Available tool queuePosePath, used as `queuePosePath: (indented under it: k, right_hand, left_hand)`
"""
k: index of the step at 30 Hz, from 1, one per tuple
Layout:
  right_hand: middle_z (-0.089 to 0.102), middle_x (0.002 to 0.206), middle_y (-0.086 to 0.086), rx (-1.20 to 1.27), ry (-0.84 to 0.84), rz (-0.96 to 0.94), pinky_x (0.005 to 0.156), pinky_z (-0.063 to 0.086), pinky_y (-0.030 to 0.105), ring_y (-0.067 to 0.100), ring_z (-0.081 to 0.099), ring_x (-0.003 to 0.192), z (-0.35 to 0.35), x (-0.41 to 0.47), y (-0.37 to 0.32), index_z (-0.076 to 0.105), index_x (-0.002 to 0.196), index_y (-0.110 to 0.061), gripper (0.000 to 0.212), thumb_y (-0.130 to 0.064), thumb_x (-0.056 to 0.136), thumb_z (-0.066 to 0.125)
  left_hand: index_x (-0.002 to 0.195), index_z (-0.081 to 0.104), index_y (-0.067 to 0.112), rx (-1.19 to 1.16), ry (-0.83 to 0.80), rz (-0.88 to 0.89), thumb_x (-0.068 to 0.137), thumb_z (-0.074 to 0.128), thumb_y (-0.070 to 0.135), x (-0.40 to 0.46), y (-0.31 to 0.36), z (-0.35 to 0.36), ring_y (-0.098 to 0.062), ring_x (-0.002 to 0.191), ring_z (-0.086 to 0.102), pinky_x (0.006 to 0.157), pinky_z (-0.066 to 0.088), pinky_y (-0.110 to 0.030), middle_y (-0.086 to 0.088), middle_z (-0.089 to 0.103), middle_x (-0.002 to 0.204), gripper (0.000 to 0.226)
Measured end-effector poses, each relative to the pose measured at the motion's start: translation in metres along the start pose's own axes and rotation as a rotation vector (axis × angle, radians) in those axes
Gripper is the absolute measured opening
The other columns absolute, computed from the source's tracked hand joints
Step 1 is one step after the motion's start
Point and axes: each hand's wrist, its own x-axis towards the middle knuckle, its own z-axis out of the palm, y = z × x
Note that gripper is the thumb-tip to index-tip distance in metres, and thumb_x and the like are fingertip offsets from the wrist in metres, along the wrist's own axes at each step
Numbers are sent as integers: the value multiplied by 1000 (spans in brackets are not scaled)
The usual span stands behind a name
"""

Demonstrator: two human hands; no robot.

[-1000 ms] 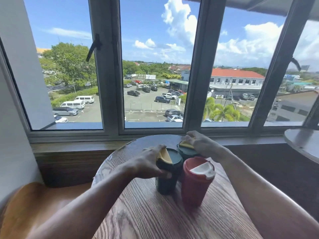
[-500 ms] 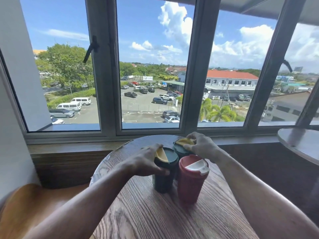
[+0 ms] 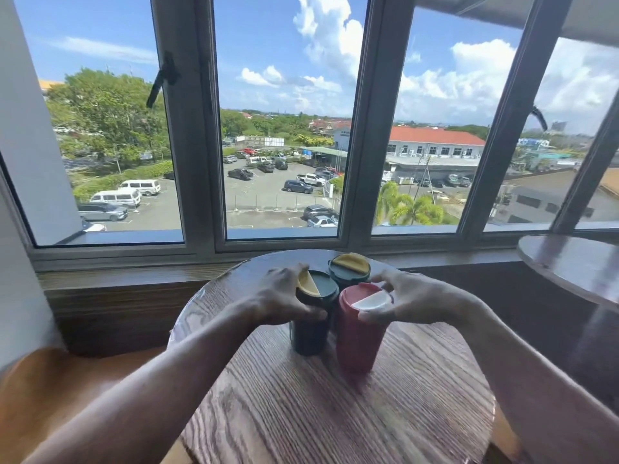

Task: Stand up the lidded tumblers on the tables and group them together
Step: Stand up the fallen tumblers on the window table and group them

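Observation:
Three lidded tumblers stand upright and touching on a round wooden table (image 3: 301, 413). The near-left dark green tumbler (image 3: 310, 333) has a yellow lid flap, and my left hand (image 3: 281, 298) grips it around the rim. Behind it stands a second dark green tumbler (image 3: 349, 270) with a yellow flap, with no hand on it. The red tumbler (image 3: 356, 343) with a white flap stands at the front right. My right hand (image 3: 412, 298) holds its lid edge between thumb and fingers.
A second round table (image 3: 572, 266) sits at the right edge, slightly higher. A wooden sill and a wide window run behind the tables. A curved wooden seat (image 3: 43, 393) lies at the lower left.
My right hand left the rear green tumbler's lid and moved to the red tumbler's lid. My left hand kept its grip on the near green tumbler.

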Motion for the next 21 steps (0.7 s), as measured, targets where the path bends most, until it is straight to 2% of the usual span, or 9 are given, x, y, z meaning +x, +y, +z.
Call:
queuePosePath:
  k: [3, 7, 12, 17, 21]
  right_hand:
    - [61, 115, -13, 8, 84, -37, 93, 48, 29, 9, 58, 107, 16, 4, 5, 51, 128, -29, 88, -64, 54, 81]
    - [63, 107, -14, 128, 162, -38, 77, 44, 17, 3, 58, 98, 21, 6, 7, 57, 126, -27, 85, -52, 51, 88]
    - [63, 112, -14, 139, 158, -68, 91, 46, 23, 5, 58, 104, 19, 2, 4, 56, 127, -25, 85, -48, 52, 90]
    - [63, 113, -14, 170, 128, -61, 96, 47, 29, 6, 58, 105, 21, 3, 4, 54, 130, -24, 90, -50, 52, 89]
    - [59, 124, -9, 117, 112, -73, 97, 43, 26, 9, 54, 112, 20, 3, 3, 47, 136, -26, 94, -54, 56, 87]
  left_hand:
    - [141, 40, 11, -25, 29, -4, 64, 84, 46, 0, 1, 1, -17, 117, 54, 89, 36, -17, -5, 57, 134, 96]
    - [143, 38, 9, -58, 11, -6, 61, 86, 44, 0, -3, -3, -18, 119, 54, 91, 37, -16, -7, 56, 136, 101]
    - [142, 41, 13, -36, 8, -11, 60, 86, 44, 2, -6, -8, -16, 119, 54, 89, 37, -15, -4, 56, 136, 98]
    - [141, 43, 15, -31, 0, -10, 60, 86, 44, 3, -7, -9, -14, 118, 54, 84, 35, -14, -1, 57, 135, 96]
    - [141, 42, 17, -44, -31, -10, 62, 84, 48, 6, -11, -9, -13, 118, 53, 87, 35, -16, 0, 56, 135, 95]
